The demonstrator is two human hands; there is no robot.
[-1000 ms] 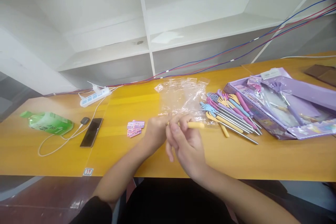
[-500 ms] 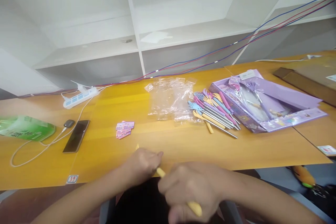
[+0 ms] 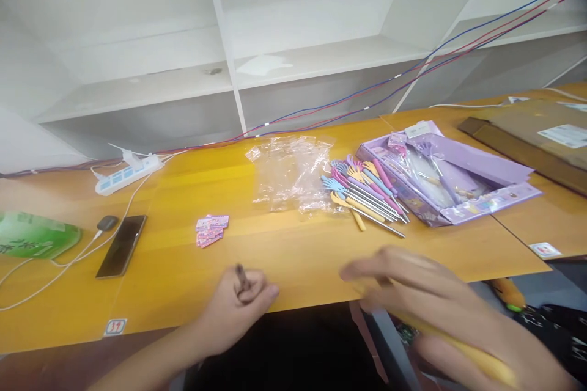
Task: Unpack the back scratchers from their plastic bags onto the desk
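My left hand [image 3: 241, 311] is closed in a fist just over the table's front edge. A short dark stick-like end [image 3: 242, 278] pokes up out of it, and the rest is hidden by the fingers. My right hand [image 3: 422, 299], blurred by motion, is off to the right, wrapped round a yellow handle [image 3: 477, 354] that runs along the palm. Beyond it lies a pile of back scratchers [image 3: 367, 189] with coloured hand-shaped heads and metal rods. A small stack of pink printed cards [image 3: 211, 230] rests ahead of my left hand.
Clear plastic bags [image 3: 291, 174] lie at mid-table. To the right are an open purple box [image 3: 495, 211] with bagged items and a brown carton [image 3: 518, 153]. Leftward sit a phone [image 3: 121, 246], a power strip [image 3: 128, 175] and a green package [image 3: 39, 235].
My hands have moved apart, the right one going up and rightward with the yellow handle. A dark end now shows at my left fist, where a yellow tip showed before. The view has shifted slightly.
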